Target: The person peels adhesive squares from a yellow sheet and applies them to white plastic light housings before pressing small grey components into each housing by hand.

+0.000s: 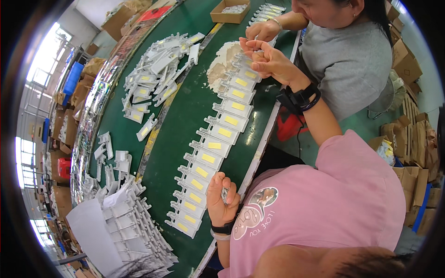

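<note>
My left hand (221, 199) is closed around small clear or silvery pieces (225, 195) beside the near end of a row of plates. My right hand (273, 62) is raised over the far part of that row, its thumb and fingers curled together. Whatever lies between those fingertips is too small to make out. The row consists of several white plastic plates (214, 145), overlapping along the green table (174, 125), each with a yellow rectangle. A pale beige, powdery-looking patch (222, 67) lies next to the row, near my right hand.
Across the table a co-worker in grey (347, 65) has a hand (264, 30) close to mine. Loose white plates (160, 65) are heaped at the far left. Stacked white plates (132, 222) stand near left under white paper (95, 236). A cardboard box (229, 17) holds small parts.
</note>
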Tool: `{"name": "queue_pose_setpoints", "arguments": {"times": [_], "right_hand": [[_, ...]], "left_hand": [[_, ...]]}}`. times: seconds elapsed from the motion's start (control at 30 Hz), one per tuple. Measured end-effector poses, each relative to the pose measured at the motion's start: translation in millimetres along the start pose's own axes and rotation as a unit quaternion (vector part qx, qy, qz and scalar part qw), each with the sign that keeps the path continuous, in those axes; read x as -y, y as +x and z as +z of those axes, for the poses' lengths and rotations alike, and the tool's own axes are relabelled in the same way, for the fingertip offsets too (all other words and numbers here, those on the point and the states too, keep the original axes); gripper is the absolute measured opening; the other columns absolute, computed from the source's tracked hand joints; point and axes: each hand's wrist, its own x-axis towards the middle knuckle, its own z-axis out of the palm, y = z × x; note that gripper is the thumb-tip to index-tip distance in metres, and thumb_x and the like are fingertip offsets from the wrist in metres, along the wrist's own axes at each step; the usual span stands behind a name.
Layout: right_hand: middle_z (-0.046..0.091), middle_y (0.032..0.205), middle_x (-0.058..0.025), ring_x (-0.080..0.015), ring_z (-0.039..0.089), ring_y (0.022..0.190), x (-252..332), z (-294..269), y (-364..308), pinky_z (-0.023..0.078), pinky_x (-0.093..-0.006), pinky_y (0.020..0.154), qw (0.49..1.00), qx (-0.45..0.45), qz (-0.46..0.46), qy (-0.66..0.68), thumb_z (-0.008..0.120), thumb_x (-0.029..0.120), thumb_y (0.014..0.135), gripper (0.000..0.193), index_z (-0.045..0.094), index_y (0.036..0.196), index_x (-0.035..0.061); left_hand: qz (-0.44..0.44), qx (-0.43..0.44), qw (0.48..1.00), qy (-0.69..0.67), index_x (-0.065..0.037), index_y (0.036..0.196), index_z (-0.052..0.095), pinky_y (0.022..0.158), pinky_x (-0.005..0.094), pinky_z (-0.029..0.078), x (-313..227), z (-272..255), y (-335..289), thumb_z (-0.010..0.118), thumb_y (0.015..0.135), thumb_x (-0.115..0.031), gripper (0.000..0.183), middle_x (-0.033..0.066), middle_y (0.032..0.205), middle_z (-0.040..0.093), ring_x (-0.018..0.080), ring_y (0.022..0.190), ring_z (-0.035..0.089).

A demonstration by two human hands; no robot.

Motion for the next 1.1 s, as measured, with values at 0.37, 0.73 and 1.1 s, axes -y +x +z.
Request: {"name": "queue_pose_setpoints", "arguments": {"times": [0.37, 0.73, 1.1], "right_hand": [[0.047, 0.073, 0.0039, -0.0024, 0.041, 0.059, -1, 3, -6, 0.031, -0.0175, 0.048, 0.968, -0.027, -0.073, -0.240, 0.069, 0.015, 0.084, 0.042, 0.050, 0.118, -0.0004], [0.056, 0.083, -0.0022, -0.0202, 0.059, 0.066, -21, 143, -84, 0.045, -0.0325, 0.060, 0.812, 0.237, -0.361, -0.394, 0.070, 0.021, 0.077, 0.015, 0.063, 0.088, 0.0133], [0.058, 0.086, 0.0001, -0.0182, 0.057, 0.069, -28, 150, -81, 0.043, -0.0310, 0.063, 0.834, 0.289, -0.283, -0.375, 0.072, 0.019, 0.076, 0.021, 0.065, 0.095, 0.0142]], "left_hand": [[0.005, -0.030, 0.999, 0.036, -0.008, 0.119, 0.053, 0.037, 0.0171, 0.028, 2, 1, 0, 0.050, 0.099, -0.021, 0.024, 0.0020, 0.092, 0.061, 0.0065, 0.053, 0.041], [-0.035, -0.039, 0.997, 0.049, -0.010, 0.096, 0.049, 0.034, 0.0178, 0.024, 6, 3, 3, 0.044, 0.101, -0.027, 0.019, -0.0016, 0.077, 0.047, 0.0053, 0.049, 0.037], [0.011, -0.082, 0.996, 0.016, -0.006, 0.090, 0.052, 0.036, 0.0181, 0.025, 5, 9, 5, 0.045, 0.101, -0.031, 0.028, -0.0007, 0.075, 0.050, 0.0062, 0.050, 0.041]]}}
